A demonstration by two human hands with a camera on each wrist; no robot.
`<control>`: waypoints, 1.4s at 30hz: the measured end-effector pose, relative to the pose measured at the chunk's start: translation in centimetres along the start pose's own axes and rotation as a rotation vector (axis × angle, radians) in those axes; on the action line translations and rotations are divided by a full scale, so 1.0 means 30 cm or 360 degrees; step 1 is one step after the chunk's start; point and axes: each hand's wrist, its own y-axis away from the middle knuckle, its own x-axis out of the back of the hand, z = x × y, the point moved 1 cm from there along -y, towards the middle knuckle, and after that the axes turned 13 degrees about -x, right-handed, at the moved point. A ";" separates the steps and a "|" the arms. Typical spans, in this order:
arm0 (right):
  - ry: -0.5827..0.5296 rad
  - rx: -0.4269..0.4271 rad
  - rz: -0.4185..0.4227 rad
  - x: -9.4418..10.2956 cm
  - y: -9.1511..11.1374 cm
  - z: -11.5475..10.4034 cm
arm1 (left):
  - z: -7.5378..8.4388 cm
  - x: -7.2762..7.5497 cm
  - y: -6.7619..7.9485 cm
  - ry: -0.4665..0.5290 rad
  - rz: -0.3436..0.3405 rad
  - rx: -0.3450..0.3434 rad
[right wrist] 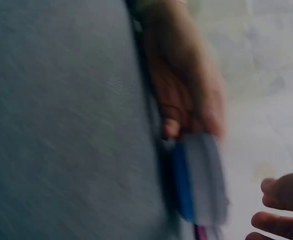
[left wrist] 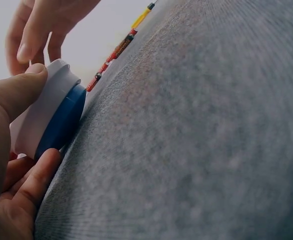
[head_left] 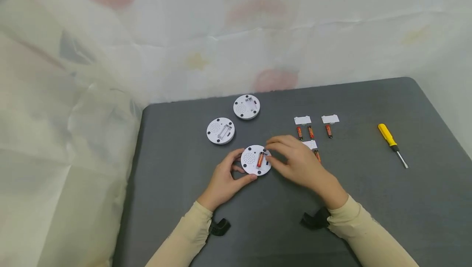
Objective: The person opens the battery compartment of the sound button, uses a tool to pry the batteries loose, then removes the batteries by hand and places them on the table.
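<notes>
My left hand (head_left: 227, 177) grips a round white device (head_left: 249, 166) by its side, thumb at the near edge and fingers round the far left. The left wrist view shows the device's blue lower part (left wrist: 62, 119) close over the table. Its face has dark round feet, a grid of small holes and a battery compartment. A red-and-black battery (head_left: 260, 159) lies in that compartment. Above the right edge of the device hovers my right hand (head_left: 298, 162), fingers loosely bent. In the right wrist view its fingers (right wrist: 279, 225) are spread apart, and nothing shows between them.
Two more white devices, one left (head_left: 220, 131) and one farther back (head_left: 246, 107), lie with compartments up. White covers (head_left: 330, 118) and several batteries (head_left: 329, 131) lie beyond my right hand. A yellow-handled screwdriver (head_left: 387, 134) rests at the right on the grey table (head_left: 368, 201).
</notes>
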 end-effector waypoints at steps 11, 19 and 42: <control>0.0216 0.0022 -0.0008 -0.090 0.024 -0.040 | 0.010 -0.006 0.002 -0.0061 -0.0021 0.0016; 0.0307 0.0057 0.0056 -0.120 0.027 -0.053 | 0.007 -0.004 0.010 -0.0053 -0.0011 -0.0036; 0.0204 -0.0022 -0.0024 -0.103 0.025 -0.047 | 0.012 -0.007 0.008 -0.0081 -0.0021 -0.0002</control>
